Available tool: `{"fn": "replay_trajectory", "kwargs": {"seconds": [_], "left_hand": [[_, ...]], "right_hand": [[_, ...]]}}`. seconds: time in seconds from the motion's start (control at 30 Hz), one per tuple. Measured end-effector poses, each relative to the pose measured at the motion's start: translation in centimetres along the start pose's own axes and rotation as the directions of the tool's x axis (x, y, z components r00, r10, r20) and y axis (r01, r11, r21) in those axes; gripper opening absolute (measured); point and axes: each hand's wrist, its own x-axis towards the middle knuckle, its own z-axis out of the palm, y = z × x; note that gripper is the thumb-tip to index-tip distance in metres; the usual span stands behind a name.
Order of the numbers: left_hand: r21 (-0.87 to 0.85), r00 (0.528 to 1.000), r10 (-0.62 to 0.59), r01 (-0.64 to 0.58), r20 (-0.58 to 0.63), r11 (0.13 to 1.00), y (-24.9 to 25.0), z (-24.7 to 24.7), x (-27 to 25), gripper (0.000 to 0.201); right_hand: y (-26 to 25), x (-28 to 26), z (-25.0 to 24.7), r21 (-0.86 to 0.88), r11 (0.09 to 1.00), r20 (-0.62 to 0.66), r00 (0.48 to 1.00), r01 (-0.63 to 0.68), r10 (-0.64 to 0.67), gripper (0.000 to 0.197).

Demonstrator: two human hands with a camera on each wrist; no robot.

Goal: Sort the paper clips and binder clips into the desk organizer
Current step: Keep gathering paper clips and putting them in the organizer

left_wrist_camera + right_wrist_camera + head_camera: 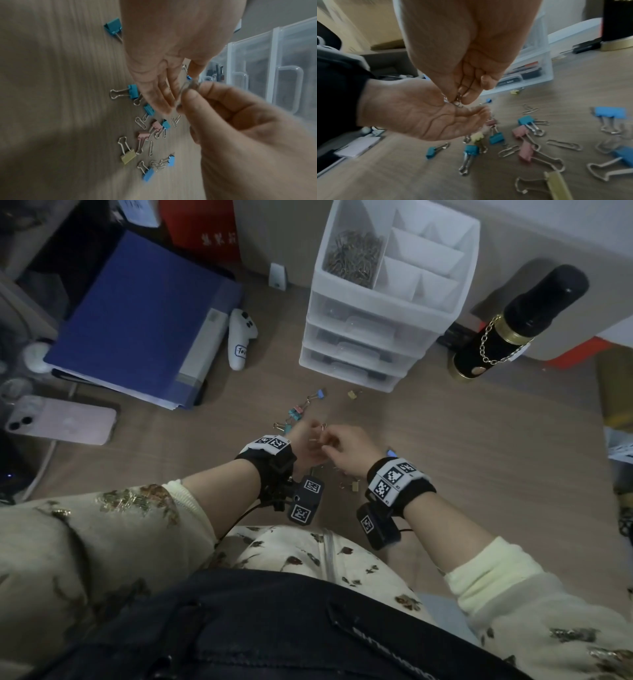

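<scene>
Right now my right hand (467, 56) hangs just above my left hand (419, 112), its fingers (469, 93) pressed together around a small bunch of paper clips (456, 100). The bunch dangles right at my left palm, which lies turned up and flat, fingers loosely spread; whether the clips already touch the skin I cannot tell. From the left wrist the same bunch (187, 88) shows as a blurred wire loop pinched at my right fingertips (190, 94).

Below both hands, on the wooden table (479, 440), lies the rest of the pile: teal, pink, yellow and blue binder clips (496, 138), with loose paper clips (563, 144) scattered among them. A large blue binder clip (610, 113) sits farther out to the right of my fingers, and a yellow one (556, 182) lies nearest the right wrist.

Beyond my fingers stands the clear desk organizer (363, 344), three drawers with open compartments on top. Its left top compartment already holds a heap of paper clips (354, 254); the other top compartments look bare.

To the left of my hands lie a blue folder (137, 316), a white controller (241, 337) and a pink phone (65, 421). To the right stands a black bottle (513, 326) with a gold chain.
</scene>
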Motion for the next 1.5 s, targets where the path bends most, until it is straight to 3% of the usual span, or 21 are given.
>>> {"fn": "replay_trajectory", "kwargs": {"seconds": [0.1,0.3,0.4,0.5,0.87,1.0,1.13,1.23,1.37,1.5], "left_hand": [[0.062,0.998,-0.016,0.012,0.061,0.998,-0.2,0.2,-0.4,0.034],[0.111,0.997,-0.022,0.031,-0.08,0.993,-0.1,-0.4,0.0,0.031],[0.134,0.995,-0.029,0.041,-0.091,0.99,0.0,-1.2,0.0,0.037],[0.116,0.998,-0.03,0.037,-0.064,0.993,0.0,-2.0,-0.1,0.031],[0.119,0.99,-0.001,0.018,-0.141,0.993,0.2,-2.3,-0.1,0.036],[0.114,0.986,-0.007,0.027,-0.167,0.993,0.2,-2.2,0.4,0.036],[0.109,0.981,-0.021,0.043,-0.194,0.993,0.0,-2.2,1.2,0.033],[0.139,0.984,-0.02,0.045,-0.175,0.989,-0.2,-1.9,1.5,0.026],[0.123,0.991,-0.02,0.036,-0.13,0.992,-0.2,-1.6,1.8,0.02],[0.166,0.994,-0.041,0.058,-0.1,0.984,0.2,-1.8,1.8,0.024]], "right_hand": [[-0.5,0.2,0.4,-0.007,0.999,0.004,0.999,0.049,-0.049,0.019],[1.2,-0.4,0.0,-0.085,0.993,-0.211,0.973,0.081,-0.098,0.015],[2.5,-0.9,0.8,-0.228,0.974,-0.079,0.997,-0.001,-0.017,0.02],[3.3,-1.4,2.3,-0.457,0.889,0.059,0.997,-0.023,0.056,0.026],[4.2,-1.1,4.5,-0.56,0.828,0.079,0.996,0.021,0.028,0.035],[4.5,-1.0,4.5,-0.544,0.839,0.083,0.995,-0.004,0.059,0.027],[4.3,-0.7,4.0,-0.307,0.948,-0.063,0.996,-0.086,0.07,0.015],[2.8,-0.4,3.3,-0.196,0.98,-0.172,0.984,0.018,-0.052,0.016],[0.8,-0.2,2.8,-0.188,0.971,-0.202,0.962,0.145,-0.183,0.017],[2.1,0.0,2.4,-0.12,0.99,-0.26,0.961,0.068,-0.098,0.02]]}}
